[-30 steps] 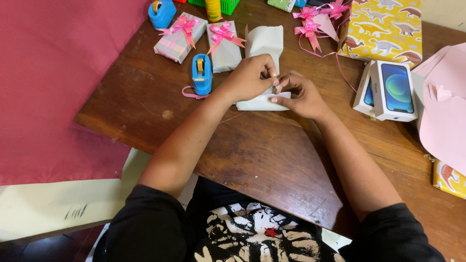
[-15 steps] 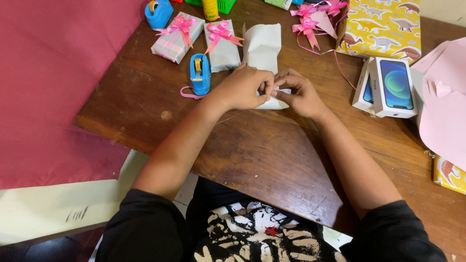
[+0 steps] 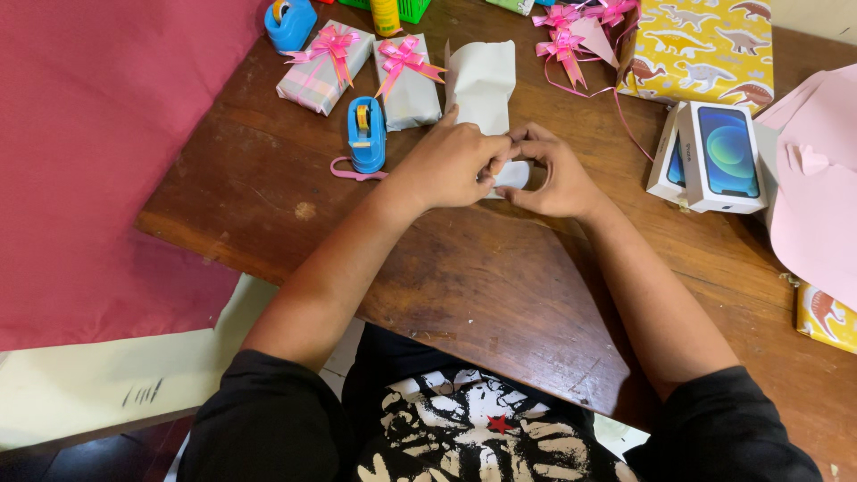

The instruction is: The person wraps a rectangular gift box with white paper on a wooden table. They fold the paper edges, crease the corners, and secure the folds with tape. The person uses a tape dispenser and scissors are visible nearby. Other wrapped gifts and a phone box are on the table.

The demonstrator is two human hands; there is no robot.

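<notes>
both hands meet over a pale grey wrapped package (image 3: 483, 85) lying near the middle of the wooden table (image 3: 500, 295), toward its far edge. the left hand (image 3: 451, 165) covers the near end of the package with its fingers curled down onto the folded paper, and the right hand (image 3: 553, 174) pinches the same end from the other side, thumb and forefinger closed on a small white flap (image 3: 513, 173) of wrapping. so both hands are grasping the paper at that end, though the fold itself is hidden under the knuckles.

just left of the left hand stands a blue tape dispenser (image 3: 366, 136) with a pink ribbon scrap beside it. beyond it, near the far left corner, lie two finished parcels with pink bows (image 3: 366, 64), and a second blue dispenser (image 3: 290, 22) sits at the far edge. to the right, well apart from the hands, are two white phone boxes (image 3: 710, 161), a yellow box with a dinosaur print (image 3: 705, 49), loose pink bows (image 3: 571, 31) and a pink paper sheet (image 3: 817, 196) at the right edge.

the thin paper could tear or crease unevenly if the pinch pulls too hard, and the fold could spring open if either hand lets go before it is fixed. an elbow swinging out could also nudge the phone boxes.
</notes>
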